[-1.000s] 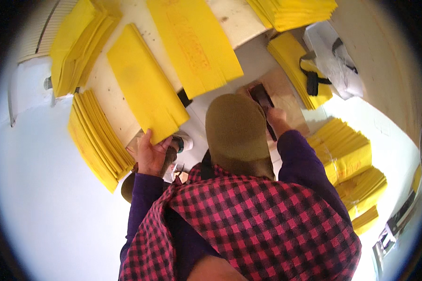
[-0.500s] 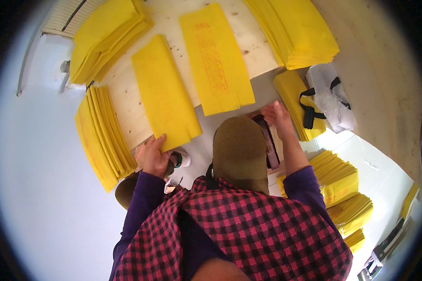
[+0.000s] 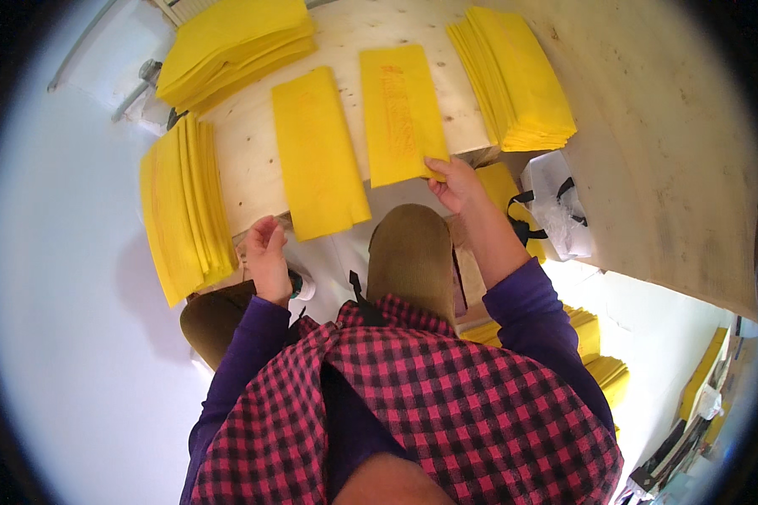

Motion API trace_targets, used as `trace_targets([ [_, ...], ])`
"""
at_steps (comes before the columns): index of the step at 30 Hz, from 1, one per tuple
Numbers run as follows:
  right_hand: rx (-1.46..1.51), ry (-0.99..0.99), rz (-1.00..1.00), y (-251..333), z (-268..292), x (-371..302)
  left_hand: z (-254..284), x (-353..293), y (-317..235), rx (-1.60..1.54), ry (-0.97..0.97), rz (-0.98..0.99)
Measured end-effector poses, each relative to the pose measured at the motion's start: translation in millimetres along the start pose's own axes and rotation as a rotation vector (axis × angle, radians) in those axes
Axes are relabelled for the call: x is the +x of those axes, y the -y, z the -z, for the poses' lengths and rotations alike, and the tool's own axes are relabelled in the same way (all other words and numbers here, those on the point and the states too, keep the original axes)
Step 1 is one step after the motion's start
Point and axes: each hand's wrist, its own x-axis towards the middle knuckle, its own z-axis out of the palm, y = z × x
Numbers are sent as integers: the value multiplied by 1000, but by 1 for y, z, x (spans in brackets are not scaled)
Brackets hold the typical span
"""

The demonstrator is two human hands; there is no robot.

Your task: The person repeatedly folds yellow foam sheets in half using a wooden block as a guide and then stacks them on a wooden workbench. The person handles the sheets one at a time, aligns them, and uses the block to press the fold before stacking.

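Two flat, folded yellow fabric sheets lie side by side on the wooden board, their near ends hanging over its edge. My right hand [image 3: 456, 183] pinches the near right corner of the right-hand printed sheet [image 3: 402, 114], which carries faint red marks. To its left is the left-hand folded sheet [image 3: 320, 156]. My left hand [image 3: 267, 259] is just off that sheet's near left corner, fingers loosely curled and apart, with nothing in them. Beside the left hand stands a fanned stack of yellow sheets [image 3: 185, 206].
The pale wooden board [image 3: 244, 168] also bears a back left stack [image 3: 232, 50] and a right stack [image 3: 514, 80]. Right of my knee, a white plastic-wrapped package [image 3: 556, 202] with a black strap [image 3: 522, 220] lies by yellow sheets. More yellow bundles [image 3: 585, 332] sit lower right.
My left hand has let go of the left sheet's near corner and drawn slightly away. My right hand has moved left and taken hold of the printed sheet's corner. The view has shifted.
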Motion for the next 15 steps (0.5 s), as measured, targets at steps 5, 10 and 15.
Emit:
trace_targets([
  [5, 185, 80, -28, 5, -12, -41, -27, -8, -30, -417, 489, 262],
  [10, 195, 133, -90, -13, -25, -112, -94, 15, -46, -817, 826, 660],
  [15, -49, 61, 20, -31, -45, -169, -124, 45, -59, -767, 872, 728],
])
